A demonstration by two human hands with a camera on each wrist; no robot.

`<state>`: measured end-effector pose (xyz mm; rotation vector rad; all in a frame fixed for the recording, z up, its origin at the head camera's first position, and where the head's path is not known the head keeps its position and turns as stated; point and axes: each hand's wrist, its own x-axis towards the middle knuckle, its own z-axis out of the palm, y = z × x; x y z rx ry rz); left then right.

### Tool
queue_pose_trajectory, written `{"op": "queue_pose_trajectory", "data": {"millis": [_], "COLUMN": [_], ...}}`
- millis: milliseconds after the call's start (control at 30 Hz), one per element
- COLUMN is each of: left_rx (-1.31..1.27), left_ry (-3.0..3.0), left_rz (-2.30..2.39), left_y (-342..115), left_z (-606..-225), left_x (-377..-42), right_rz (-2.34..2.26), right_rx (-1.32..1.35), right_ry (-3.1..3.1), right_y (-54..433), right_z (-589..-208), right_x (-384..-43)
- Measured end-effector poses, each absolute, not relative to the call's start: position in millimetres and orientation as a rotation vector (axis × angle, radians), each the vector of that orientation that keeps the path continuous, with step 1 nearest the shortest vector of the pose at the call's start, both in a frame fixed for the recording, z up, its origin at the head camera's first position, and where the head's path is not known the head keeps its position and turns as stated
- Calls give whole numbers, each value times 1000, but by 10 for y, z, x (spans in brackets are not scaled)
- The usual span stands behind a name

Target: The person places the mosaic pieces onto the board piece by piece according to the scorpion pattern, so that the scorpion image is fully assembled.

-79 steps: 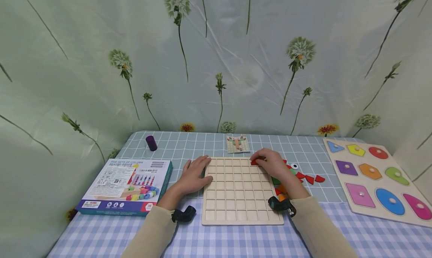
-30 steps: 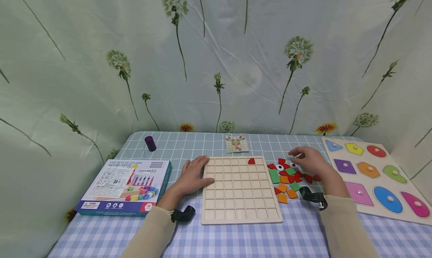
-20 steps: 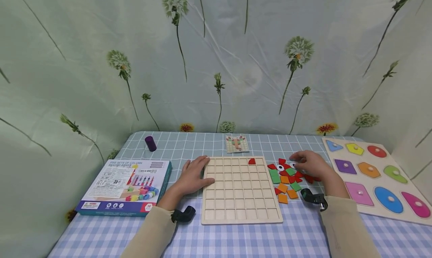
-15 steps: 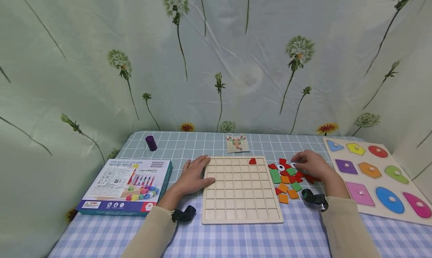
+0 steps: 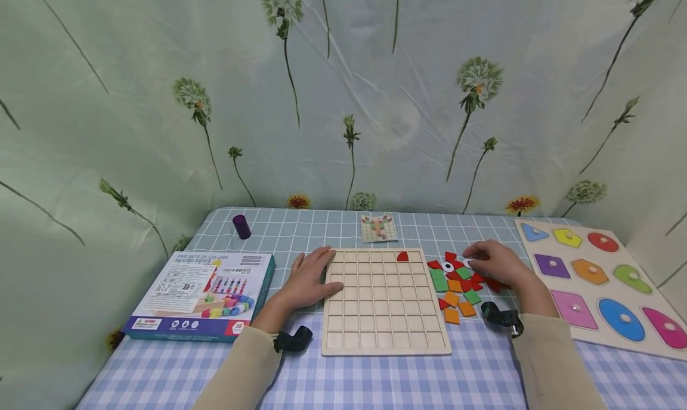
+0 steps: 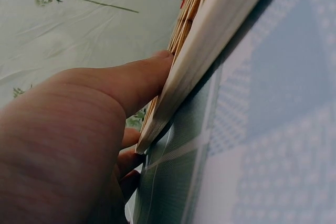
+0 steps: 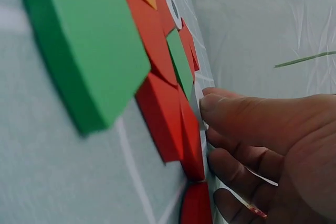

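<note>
My left hand point(image 5: 308, 283) rests on the left edge of a wooden grid board point(image 5: 376, 314), its thumb on the top face, as the left wrist view shows. A red quarter-round tile point(image 5: 402, 257) sits in a cell of the board's far row. Right of the board lies a loose group of red tiles point(image 5: 464, 285), green tiles point(image 5: 440, 283) and orange tiles point(image 5: 452, 316). At that group's far right side, my right hand point(image 5: 499, 262) pinches a white round eye tile point(image 7: 199, 103) between thumb and forefinger, mostly hidden by the fingers. Another eye tile point(image 5: 448, 267) lies near it.
A small pattern card point(image 5: 378, 228) lies behind the board. A purple cylinder point(image 5: 241, 226) stands at the back left, beyond a boxed bead set point(image 5: 201, 297). A knobbed shape puzzle point(image 5: 601, 279) takes up the right side.
My right hand has let go of the red quarter-round tile in the board's far row, moved right to the loose tiles and lowered its fingers onto an eye tile. My left hand has stayed put.
</note>
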<state>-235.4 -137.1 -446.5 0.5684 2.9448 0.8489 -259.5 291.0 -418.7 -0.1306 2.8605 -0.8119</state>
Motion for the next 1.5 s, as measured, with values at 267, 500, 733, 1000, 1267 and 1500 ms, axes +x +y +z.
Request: {"op": "queue_pose_trajectory", "data": {"millis": [267,500,733,1000,1267,1500], "left_rx": [564,563,568,565,571,575], "left_ry": [2949,2947,2947,2945,2939,2947], "left_rz": [833,841,839,821,833,829], "left_y": [-1375,-1367,-1374,-1375,-1371,-1384], "left_z": [-4469,-4452,-4458,-4480,-4483,-4496], "left_x": [-2346,-2344,-2353,-2358,-2359,-2355], "right_rz": [-817,-810,-834,-752,-769,-874], "right_rx": [-182,-213,-194,-291,-295,-274], "right_ry": [2907,2961,2971,2965,3006,2981], "right_y": [2796,2675,2587,2457,2436,2427], "right_z": [-4214,-4281,-4265,-4239,-4273,-4279], "right_x": [-2608,-2657,-2670,-2679,-2660,-2687]}}
